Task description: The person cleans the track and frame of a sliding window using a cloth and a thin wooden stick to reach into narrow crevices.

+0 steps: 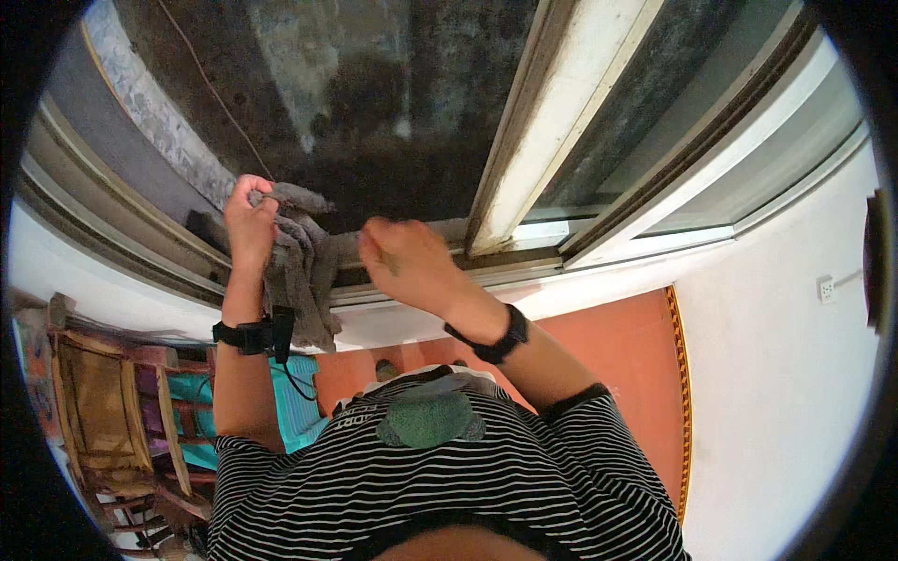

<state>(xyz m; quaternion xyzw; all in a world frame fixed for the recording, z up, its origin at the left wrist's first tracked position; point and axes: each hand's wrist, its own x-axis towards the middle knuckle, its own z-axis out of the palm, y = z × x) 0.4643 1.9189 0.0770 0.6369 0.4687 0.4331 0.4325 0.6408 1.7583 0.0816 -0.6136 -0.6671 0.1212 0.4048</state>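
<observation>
A grey cloth hangs in folds from my left hand, whose fingers are closed on its upper part. The cloth drapes over the window sill and track and down the white wall below. My right hand is a little to the right of the cloth, above the track, slightly blurred, with its fingers curled in. Nothing shows in it, but its palm side is hidden. Dark straps are on both wrists.
Right of my hands stands a sliding window's pale frame, with glass panes beyond. A thin cord runs outside the opening. Wooden furniture and a turquoise plastic item are at lower left. A white wall bounds the right.
</observation>
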